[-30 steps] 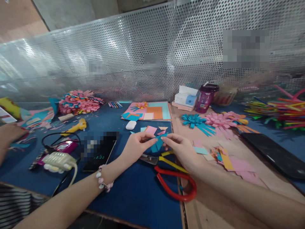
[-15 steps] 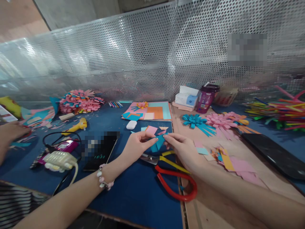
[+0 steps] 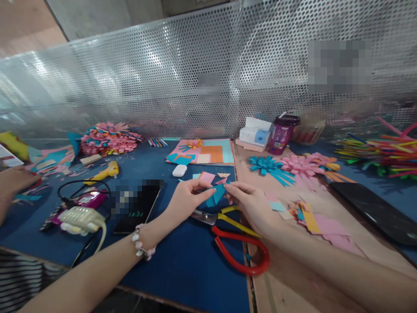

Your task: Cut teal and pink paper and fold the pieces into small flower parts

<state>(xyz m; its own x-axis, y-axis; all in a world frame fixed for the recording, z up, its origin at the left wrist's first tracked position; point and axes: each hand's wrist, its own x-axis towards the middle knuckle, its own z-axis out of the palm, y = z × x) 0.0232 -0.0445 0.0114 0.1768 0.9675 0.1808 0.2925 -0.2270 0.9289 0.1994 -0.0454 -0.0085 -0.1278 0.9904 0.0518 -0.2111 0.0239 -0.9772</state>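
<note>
A small piece of blue paper [image 3: 215,196] is pinched between my two hands. My left hand [image 3: 189,198], with a beaded bracelet at its wrist, grips its left edge between thumb and fingers. My right hand [image 3: 250,202] has thumb and forefinger closed on its upper right corner. Just below lies a pair of scissors [image 3: 247,261] with red and yellow handles, its blades partly under the left hand's side. Small pink paper pieces [image 3: 206,177] lie behind the blue paper.
Left of my hands are a phone [image 3: 140,208], cables and a yellow glue gun [image 3: 103,173]. Paper sheets [image 3: 211,153] and a white earbud case [image 3: 179,170] lie behind. Paper flowers [image 3: 299,168], a cup [image 3: 282,134] and a black phone [image 3: 371,213] are rightward. Another person's hand [image 3: 14,184] is far left.
Almost nothing differs. Both hands keep the blue paper in the same place, with at most a tiny shift of the fingers.
</note>
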